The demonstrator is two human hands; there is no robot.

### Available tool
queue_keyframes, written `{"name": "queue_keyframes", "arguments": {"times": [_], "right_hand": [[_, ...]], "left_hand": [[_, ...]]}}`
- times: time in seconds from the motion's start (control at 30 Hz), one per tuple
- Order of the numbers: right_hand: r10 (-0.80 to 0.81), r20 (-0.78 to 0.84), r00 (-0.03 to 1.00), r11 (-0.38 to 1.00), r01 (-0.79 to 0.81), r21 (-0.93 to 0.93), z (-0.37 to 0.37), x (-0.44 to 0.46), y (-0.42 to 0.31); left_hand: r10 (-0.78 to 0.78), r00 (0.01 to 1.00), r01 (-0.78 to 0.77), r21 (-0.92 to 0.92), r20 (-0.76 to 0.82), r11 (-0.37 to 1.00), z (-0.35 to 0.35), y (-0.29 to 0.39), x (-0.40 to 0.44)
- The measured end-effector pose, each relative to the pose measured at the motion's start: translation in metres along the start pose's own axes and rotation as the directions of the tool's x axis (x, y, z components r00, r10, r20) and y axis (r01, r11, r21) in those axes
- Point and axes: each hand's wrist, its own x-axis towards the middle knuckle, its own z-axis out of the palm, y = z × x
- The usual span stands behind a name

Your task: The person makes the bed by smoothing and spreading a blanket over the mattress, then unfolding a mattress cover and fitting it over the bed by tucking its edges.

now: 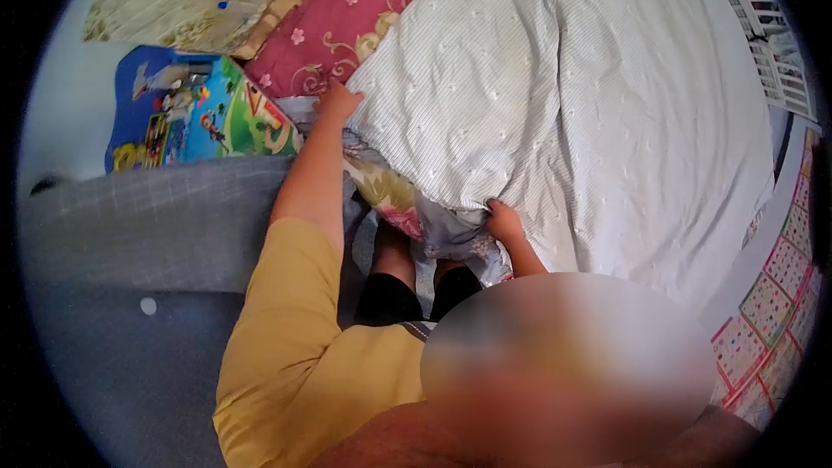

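Observation:
A white striped sheet (459, 78) with small tufts spreads across the bed, wrinkled in the middle. My left hand (340, 100) is closed at its left corner, beside the red flowered cloth (303, 39). Lower down, my right hand (504, 222) pinches the sheet's near edge. Between my hands, a grey cloth with large flowers (390, 195) shows under that edge, hanging over my legs.
A colourful cartoon-printed box (234, 117) holding small items stands at the left, by a grey covering (156, 225). A beige patterned cloth (165, 0) with a clear bottle lies at the upper left. White railings (771, 69) and picture charts (767, 308) are at the right.

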Motion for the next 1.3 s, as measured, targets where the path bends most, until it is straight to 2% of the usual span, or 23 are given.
{"name": "queue_keyframes", "arguments": {"times": [0.07, 0.17, 0.2, 0.23, 0.27, 0.33, 0.4, 0.47, 0.5, 0.53, 0.57, 0.6, 0.63, 0.7, 0.73, 0.8, 0.9, 1.03, 1.13, 1.17, 1.23, 1.27, 1.3], "right_hand": [[0.022, -0.070, 0.997, 0.993, -0.014, 0.119, 0.000, -0.001, -0.002], [0.210, 0.377, 0.902, 0.875, -0.345, 0.340, 0.049, -0.023, 0.012], [0.088, 0.448, 0.890, 0.885, -0.276, 0.376, 0.058, -0.043, -0.014], [-0.056, 0.617, 0.785, 0.925, -0.191, 0.328, 0.062, -0.052, -0.041], [-0.055, 0.696, 0.716, 0.917, -0.239, 0.319, 0.047, -0.060, -0.083], [-0.361, 0.704, 0.612, 0.932, 0.252, 0.259, 0.084, -0.054, -0.083], [-0.184, 0.821, 0.540, 0.962, 0.270, 0.038, 0.089, -0.026, -0.090], [-0.096, 0.786, 0.610, 0.908, 0.377, -0.182, 0.067, 0.041, -0.100], [-0.102, 0.555, 0.826, 0.960, 0.228, -0.163, 0.032, 0.071, -0.113], [-0.082, 0.413, 0.907, 0.984, 0.140, -0.110, -0.011, 0.113, -0.132], [-0.178, 0.035, 0.983, 0.984, 0.178, 0.001, -0.048, 0.143, -0.144], [-0.096, -0.014, 0.995, 0.995, 0.096, -0.013, -0.099, 0.183, -0.171], [-0.107, -0.253, 0.962, 0.994, 0.094, -0.064, -0.131, 0.216, -0.187], [-0.191, -0.515, 0.836, 0.980, 0.196, -0.044, -0.198, 0.280, -0.229], [-0.221, -0.536, 0.815, 0.972, 0.227, -0.055, -0.220, 0.312, -0.242], [-0.268, -0.467, 0.843, 0.924, 0.088, -0.371, -0.256, 0.356, -0.273], [-0.210, -0.246, 0.946, 0.729, -0.016, -0.684, -0.255, 0.403, -0.274], [-0.068, 0.038, 0.997, 0.703, 0.074, -0.707, -0.251, 0.431, -0.276], [-0.174, 0.084, 0.981, 0.702, 0.183, -0.688, -0.242, 0.464, -0.279], [-0.281, 0.094, 0.955, 0.691, 0.269, -0.670, -0.240, 0.478, -0.290], [-0.428, -0.074, 0.901, 0.847, 0.371, -0.381, -0.235, 0.488, -0.325], [-0.407, -0.249, 0.879, 0.912, 0.404, -0.066, -0.234, 0.489, -0.352], [-0.434, -0.252, 0.865, 0.873, 0.473, 0.117, -0.231, 0.494, -0.375]], "left_hand": [[0.052, 0.978, -0.053, -0.001, 0.204, 0.999, 0.002, -0.001, 0.019], [0.192, 0.925, -0.101, -0.275, 0.327, 0.956, -0.039, -0.007, 0.015], [0.249, 0.915, -0.124, -0.365, 0.318, 0.923, -0.055, -0.012, 0.016], [0.268, 0.929, -0.216, -0.214, 0.255, 0.953, -0.081, -0.012, 0.014], [0.296, 0.935, -0.291, -0.052, 0.196, 0.955, -0.101, -0.016, 0.010], [0.319, 0.935, -0.342, 0.158, 0.155, 0.926, -0.110, -0.051, 0.019], [0.294, 0.941, -0.322, 0.179, 0.165, 0.930, -0.134, -0.048, 0.001], [0.321, 0.936, -0.344, 0.178, 0.145, 0.922, -0.146, -0.053, -0.011], [0.364, 0.923, -0.381, 0.167, 0.123, 0.910, -0.147, -0.057, -0.013], [0.405, 0.909, -0.416, 0.155, 0.097, 0.896, -0.149, -0.059, -0.016], [0.428, 0.902, -0.431, 0.144, 0.056, 0.891, -0.157, -0.056, -0.025], [0.447, 0.895, -0.445, 0.135, 0.017, 0.885, -0.169, -0.049, -0.040], [0.463, 0.886, -0.457, 0.125, -0.021, 0.881, -0.176, -0.046, -0.053], [0.446, 0.895, -0.439, 0.169, -0.002, 0.882, -0.176, -0.054, -0.069], [0.440, 0.898, -0.432, 0.193, 0.006, 0.881, -0.176, -0.059, -0.074], [0.472, 0.881, -0.465, 0.147, -0.017, 0.873, -0.186, -0.065, -0.089], [0.390, 0.921, -0.389, 0.041, -0.010, 0.920, -0.193, -0.086, -0.096], [0.277, 0.959, -0.279, 0.033, 0.056, 0.960, -0.207, -0.103, -0.095], [0.147, 0.932, -0.074, -0.224, 0.330, 0.972, -0.225, -0.113, -0.084], [0.086, 0.920, 0.163, -0.573, 0.382, 0.803, -0.223, -0.121, -0.081], [0.060, 0.858, 0.508, -0.860, 0.511, 0.056, -0.215, -0.137, -0.073], [0.027, 0.893, 0.450, -0.892, 0.449, -0.042, -0.218, -0.136, -0.068], [-0.011, 0.921, 0.384, -0.914, 0.389, -0.133, -0.222, -0.134, -0.062]]}}
